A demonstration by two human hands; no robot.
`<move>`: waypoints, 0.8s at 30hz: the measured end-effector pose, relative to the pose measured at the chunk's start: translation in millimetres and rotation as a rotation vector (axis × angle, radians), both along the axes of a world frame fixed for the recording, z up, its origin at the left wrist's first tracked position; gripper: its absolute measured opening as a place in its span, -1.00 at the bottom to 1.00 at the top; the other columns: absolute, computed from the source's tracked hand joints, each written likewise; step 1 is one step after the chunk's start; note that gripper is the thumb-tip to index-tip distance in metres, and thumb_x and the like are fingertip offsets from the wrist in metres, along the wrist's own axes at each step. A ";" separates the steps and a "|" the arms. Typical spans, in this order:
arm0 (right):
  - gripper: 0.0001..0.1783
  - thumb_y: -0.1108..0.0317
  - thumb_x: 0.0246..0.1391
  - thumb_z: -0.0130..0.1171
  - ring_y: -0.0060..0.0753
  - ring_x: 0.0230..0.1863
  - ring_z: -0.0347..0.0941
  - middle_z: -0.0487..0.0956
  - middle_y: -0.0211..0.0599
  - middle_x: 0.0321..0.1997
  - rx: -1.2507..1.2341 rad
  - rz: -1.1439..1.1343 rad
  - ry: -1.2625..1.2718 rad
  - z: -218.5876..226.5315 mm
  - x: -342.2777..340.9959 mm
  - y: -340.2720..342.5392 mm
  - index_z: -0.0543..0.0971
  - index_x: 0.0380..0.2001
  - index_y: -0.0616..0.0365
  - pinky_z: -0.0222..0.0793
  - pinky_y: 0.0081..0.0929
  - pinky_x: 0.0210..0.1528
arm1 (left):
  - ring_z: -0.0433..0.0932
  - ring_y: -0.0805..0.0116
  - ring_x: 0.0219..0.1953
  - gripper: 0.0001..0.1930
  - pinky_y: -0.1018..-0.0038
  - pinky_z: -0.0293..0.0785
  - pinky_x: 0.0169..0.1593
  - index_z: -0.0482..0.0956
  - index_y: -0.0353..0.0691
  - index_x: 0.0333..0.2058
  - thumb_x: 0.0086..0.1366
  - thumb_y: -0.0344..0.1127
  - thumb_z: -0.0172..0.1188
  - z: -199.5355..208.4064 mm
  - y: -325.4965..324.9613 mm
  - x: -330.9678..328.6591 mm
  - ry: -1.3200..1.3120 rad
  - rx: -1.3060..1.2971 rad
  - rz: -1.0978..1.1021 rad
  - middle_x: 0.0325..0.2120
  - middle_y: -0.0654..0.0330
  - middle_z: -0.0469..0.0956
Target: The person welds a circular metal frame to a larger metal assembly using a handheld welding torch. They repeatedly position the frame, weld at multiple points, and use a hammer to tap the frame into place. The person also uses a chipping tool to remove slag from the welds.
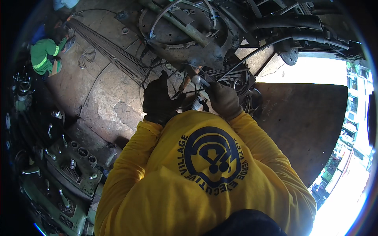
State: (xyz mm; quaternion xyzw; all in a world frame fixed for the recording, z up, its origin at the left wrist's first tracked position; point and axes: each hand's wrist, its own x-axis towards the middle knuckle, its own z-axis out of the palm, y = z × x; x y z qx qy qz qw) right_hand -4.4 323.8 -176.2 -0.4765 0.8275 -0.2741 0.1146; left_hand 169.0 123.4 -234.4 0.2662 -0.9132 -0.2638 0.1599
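At the far left, a person in a green jacket (44, 55) crouches on the concrete floor (106, 98), well apart from the work, and below that a green machine (67, 185) with levers and dials fills the lower-left corner. A bundle of long thin metal rods (106, 49) runs diagonally across the floor toward the middle. The person's own arms, in yellow sleeves (130, 157), rise from the lower edge and bend inward so that both hands meet just above the chest. The left hand (158, 100), in a dark glove, is raised with its back to the camera and its fingers curled together around a tangle of dark wires (185, 92); what exactly it pinches is hidden behind the glove. Just beside it, the right hand (223, 99), in a lighter tan glove, is clenched on a short metal tool (199, 81) whose bright tip points up and left into the same wires. The wires look thin, black and looped, hanging from a large rusty grey metal assembly (197, 35) directly above the hands. Further right, thick black hoses (291, 23) cross the top, and a dark flat panel (307, 118) lies against bright daylight.
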 end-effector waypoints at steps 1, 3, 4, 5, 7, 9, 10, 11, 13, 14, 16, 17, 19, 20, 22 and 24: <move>-0.75 0.28 0.32 0.31 0.15 -0.45 0.69 0.69 -0.02 -0.42 0.038 0.008 -0.004 -1.3 1.7 -2.2 0.60 -0.04 0.14 0.58 0.03 -0.41 | 0.59 -0.17 0.08 0.10 -0.05 0.48 0.13 0.37 -0.32 0.44 0.04 0.19 0.60 1.9 -1.7 0.7 0.007 0.023 -0.002 0.00 -0.15 0.61; -0.77 0.31 0.33 0.31 0.19 -0.39 0.68 0.68 -0.01 -0.40 -0.032 0.036 -0.006 5.6 3.9 0.0 0.62 -0.03 0.16 0.57 0.02 -0.36 | 0.58 -0.17 0.08 0.11 -0.04 0.49 0.13 0.36 -0.32 0.44 0.04 0.20 0.60 7.4 -0.1 0.2 -0.050 0.016 -0.002 0.00 -0.15 0.61; -0.78 0.32 0.34 0.31 0.21 -0.36 0.67 0.68 -0.01 -0.39 -0.068 0.048 -0.004 9.0 4.1 1.4 0.62 -0.03 0.17 0.57 0.01 -0.34 | 0.58 -0.17 0.08 0.11 -0.04 0.49 0.13 0.36 -0.32 0.44 0.04 0.21 0.59 11.3 0.9 -1.4 -0.076 0.013 -0.004 0.01 -0.15 0.60; -0.79 0.33 0.34 0.31 0.21 -0.37 0.67 0.67 -0.01 -0.40 -0.022 0.047 0.026 8.4 4.4 0.1 0.62 -0.04 0.16 0.56 0.02 -0.34 | 0.59 -0.17 0.08 0.11 -0.04 0.49 0.12 0.36 -0.32 0.44 0.04 0.21 0.59 7.4 1.4 0.0 -0.058 -0.007 0.001 0.00 -0.14 0.60; -0.79 0.34 0.33 0.30 0.20 -0.40 0.66 0.66 -0.02 -0.41 0.067 0.045 0.090 6.3 3.6 -4.7 0.62 -0.04 0.15 0.55 0.03 -0.36 | 0.59 -0.16 0.07 0.12 -0.04 0.49 0.12 0.36 -0.32 0.44 0.04 0.22 0.59 -0.4 1.3 1.2 -0.018 -0.048 0.010 0.00 -0.14 0.60; -0.81 0.34 0.33 0.30 0.17 -0.42 0.65 0.65 -0.03 -0.43 0.035 0.005 0.062 7.1 0.9 -3.5 0.62 -0.05 0.14 0.55 0.02 -0.37 | 0.58 -0.15 0.07 0.12 -0.03 0.49 0.12 0.35 -0.32 0.44 0.03 0.22 0.59 1.7 3.0 0.3 -0.024 -0.052 0.005 0.00 -0.14 0.60; -0.81 0.34 0.33 0.30 0.16 -0.44 0.65 0.65 -0.03 -0.43 0.020 -0.016 0.041 6.3 2.1 -2.6 0.62 -0.05 0.13 0.54 0.02 -0.38 | 0.58 -0.15 0.07 0.12 -0.03 0.49 0.12 0.35 -0.32 0.44 0.03 0.22 0.59 4.4 3.3 1.7 -0.034 -0.052 0.001 0.00 -0.13 0.60; -0.81 0.34 0.33 0.30 0.16 -0.44 0.65 0.65 -0.03 -0.43 -0.021 0.013 0.053 5.5 2.2 -1.5 0.62 -0.05 0.14 0.54 0.02 -0.37 | 0.57 -0.15 0.08 0.12 -0.03 0.49 0.12 0.35 -0.32 0.44 0.03 0.22 0.59 6.2 2.5 2.3 -0.043 -0.017 -0.003 0.00 -0.13 0.59; -0.80 0.33 0.34 0.30 0.18 -0.44 0.65 0.66 -0.02 -0.42 -0.102 0.071 0.084 5.3 -0.6 1.2 0.62 -0.05 0.15 0.54 0.04 -0.37 | 0.56 -0.14 0.09 0.12 -0.03 0.48 0.14 0.34 -0.31 0.45 0.04 0.22 0.59 9.0 1.1 1.7 -0.056 0.055 -0.013 0.01 -0.13 0.58; -0.80 0.32 0.34 0.31 0.19 -0.44 0.64 0.66 -0.01 -0.42 -0.050 0.064 0.093 2.5 -2.1 1.3 0.62 -0.05 0.15 0.54 0.04 -0.37 | 0.56 -0.14 0.09 0.11 -0.03 0.48 0.14 0.35 -0.32 0.45 0.05 0.22 0.58 7.7 1.1 1.4 -0.048 0.037 -0.014 0.01 -0.13 0.58; -0.79 0.32 0.34 0.32 0.23 -0.43 0.64 0.66 0.00 -0.42 0.052 0.050 0.106 -4.6 -2.7 -1.0 0.61 -0.05 0.16 0.54 0.05 -0.36 | 0.55 -0.13 0.10 0.10 -0.02 0.47 0.14 0.35 -0.32 0.45 0.07 0.23 0.57 6.7 0.7 2.4 -0.037 0.000 -0.013 0.02 -0.12 0.58; -0.79 0.30 0.34 0.32 0.21 -0.43 0.65 0.65 -0.02 -0.45 0.014 -0.004 0.078 -4.0 -2.7 -0.3 0.61 -0.05 0.15 0.55 0.04 -0.38 | 0.55 -0.13 0.10 0.10 -0.03 0.47 0.14 0.34 -0.32 0.45 0.08 0.23 0.56 9.0 1.0 2.5 -0.051 0.005 -0.008 0.02 -0.12 0.58; -0.78 0.27 0.33 0.32 0.18 -0.43 0.66 0.63 -0.06 -0.50 -0.061 -0.115 0.028 2.2 -5.1 2.0 0.62 -0.07 0.12 0.56 0.03 -0.40 | 0.55 -0.12 0.10 0.09 -0.03 0.47 0.15 0.34 -0.31 0.45 0.10 0.24 0.55 15.8 2.7 0.2 -0.072 0.018 -0.003 0.02 -0.12 0.58; -0.78 0.28 0.34 0.31 0.20 -0.43 0.66 0.63 -0.04 -0.48 -0.106 -0.164 0.044 3.7 -8.3 1.6 0.61 -0.06 0.13 0.56 0.04 -0.39 | 0.56 -0.12 0.11 0.08 -0.01 0.50 0.15 0.36 -0.32 0.44 0.08 0.20 0.58 15.4 3.2 0.7 -0.070 0.021 0.000 0.03 -0.12 0.59; -0.78 0.29 0.35 0.29 0.24 -0.41 0.65 0.64 0.00 -0.45 -0.202 -0.265 0.083 4.5 -22.6 -2.0 0.61 -0.04 0.14 0.56 0.06 -0.37 | 0.57 -0.12 0.13 0.06 0.03 0.54 0.17 0.40 -0.34 0.41 0.04 0.12 0.63 14.1 3.1 2.1 -0.059 0.025 0.002 0.06 -0.12 0.60; -0.77 0.27 0.39 0.23 0.27 -0.32 0.66 0.64 0.06 -0.40 -0.183 -0.199 0.333 2.6 -60.7 -6.7 0.60 -0.02 0.16 0.58 0.06 -0.28 | 0.57 -0.11 0.12 0.06 0.04 0.54 0.16 0.40 -0.32 0.42 0.04 0.12 0.63 19.1 3.6 1.3 -0.065 0.060 0.014 0.06 -0.11 0.60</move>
